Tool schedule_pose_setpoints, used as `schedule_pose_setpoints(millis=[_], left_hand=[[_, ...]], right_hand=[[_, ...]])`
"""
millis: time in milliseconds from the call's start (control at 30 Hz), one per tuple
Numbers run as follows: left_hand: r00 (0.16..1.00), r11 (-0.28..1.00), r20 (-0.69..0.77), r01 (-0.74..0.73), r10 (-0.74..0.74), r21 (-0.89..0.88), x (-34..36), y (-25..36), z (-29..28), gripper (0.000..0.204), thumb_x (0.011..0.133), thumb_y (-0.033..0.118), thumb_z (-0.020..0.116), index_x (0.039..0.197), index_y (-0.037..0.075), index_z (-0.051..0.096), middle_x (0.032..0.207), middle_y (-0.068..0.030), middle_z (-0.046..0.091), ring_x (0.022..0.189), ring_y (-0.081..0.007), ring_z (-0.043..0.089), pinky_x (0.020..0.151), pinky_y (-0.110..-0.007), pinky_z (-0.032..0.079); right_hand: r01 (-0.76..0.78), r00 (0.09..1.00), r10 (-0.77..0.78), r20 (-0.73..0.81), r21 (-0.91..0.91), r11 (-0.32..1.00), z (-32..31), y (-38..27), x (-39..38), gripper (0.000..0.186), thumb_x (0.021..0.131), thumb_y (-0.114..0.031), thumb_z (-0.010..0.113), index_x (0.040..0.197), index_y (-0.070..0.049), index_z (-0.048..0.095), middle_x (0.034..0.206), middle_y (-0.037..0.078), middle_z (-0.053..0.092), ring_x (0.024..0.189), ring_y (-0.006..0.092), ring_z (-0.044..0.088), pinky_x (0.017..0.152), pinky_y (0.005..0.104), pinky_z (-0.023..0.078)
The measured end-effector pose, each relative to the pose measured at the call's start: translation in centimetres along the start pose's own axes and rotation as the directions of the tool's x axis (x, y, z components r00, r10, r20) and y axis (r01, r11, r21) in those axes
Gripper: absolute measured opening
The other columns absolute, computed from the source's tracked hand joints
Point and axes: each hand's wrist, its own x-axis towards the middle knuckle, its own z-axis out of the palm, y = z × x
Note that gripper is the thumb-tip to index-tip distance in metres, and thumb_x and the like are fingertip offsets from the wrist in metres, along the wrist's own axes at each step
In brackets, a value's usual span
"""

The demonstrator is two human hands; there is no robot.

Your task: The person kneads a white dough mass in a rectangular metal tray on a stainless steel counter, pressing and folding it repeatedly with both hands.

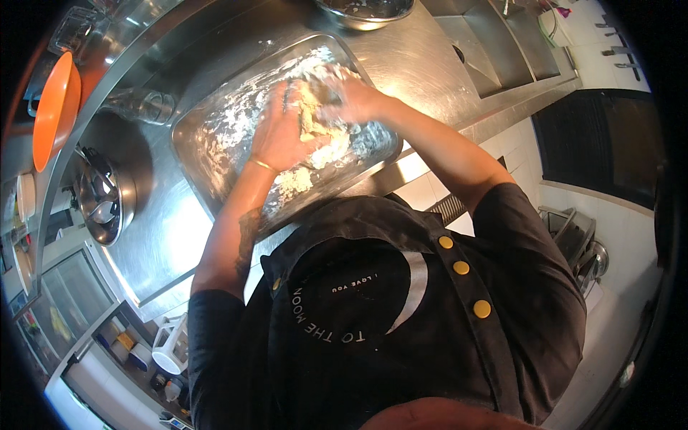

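A rectangular metal tray [188, 154], its inside streaked with white flour, lies on the steel counter before me. In it is a pale yellow, crumbly dough [309, 113]. My left hand [278, 135], with a thin band at the wrist, grips the dough's left side, thumb stretched toward the right. On the far right side of the dough, my right hand [351, 99] is smeared by motion, so its fingers are hard to read. Loose dough crumbs [294, 182] lie nearer me in the tray, below my left hand.
A metal bowl [367, 16] stands beyond the tray, and a sink [487, 54] is at the far right. To the left are a clear glass vessel [147, 106], a steel bowl with spoons [107, 208] and an orange dish [56, 111] on a raised shelf.
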Motion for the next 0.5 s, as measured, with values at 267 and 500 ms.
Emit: schedule_pose_setpoints(millis=[267,500], left_hand=[[0.874,0.937,0.407,-0.333,0.265,0.103,2.1,-1.5,1.2,0.145,0.052,0.063,0.092,0.162,0.006,0.019,0.168,-0.0246,0.013,0.156,-0.0461,0.011,0.123,-0.055,0.026],[0.975,0.978,-0.141,-0.185,0.171,-0.092,2.5,-4.1,7.0,0.091,0.059,0.039,0.087,0.135,-0.001,0.057,0.146,-0.0234,0.046,0.138,-0.0474,0.038,0.117,-0.052,0.037]], right_hand=[[0.036,0.989,0.014,0.144,-0.337,0.941,5.5,-5.5,-6.0,0.090,0.090,-0.050,0.068,0.156,-0.001,0.033,0.163,0.031,0.025,0.144,0.0457,0.041,0.115,0.0502,0.042],[-0.098,0.995,0.098,-0.030,0.005,0.995,6.5,-3.7,-1.8,0.062,0.092,-0.020,0.063,0.151,-0.008,0.044,0.169,0.017,0.018,0.135,0.0441,0.051,0.112,0.0512,0.044]])
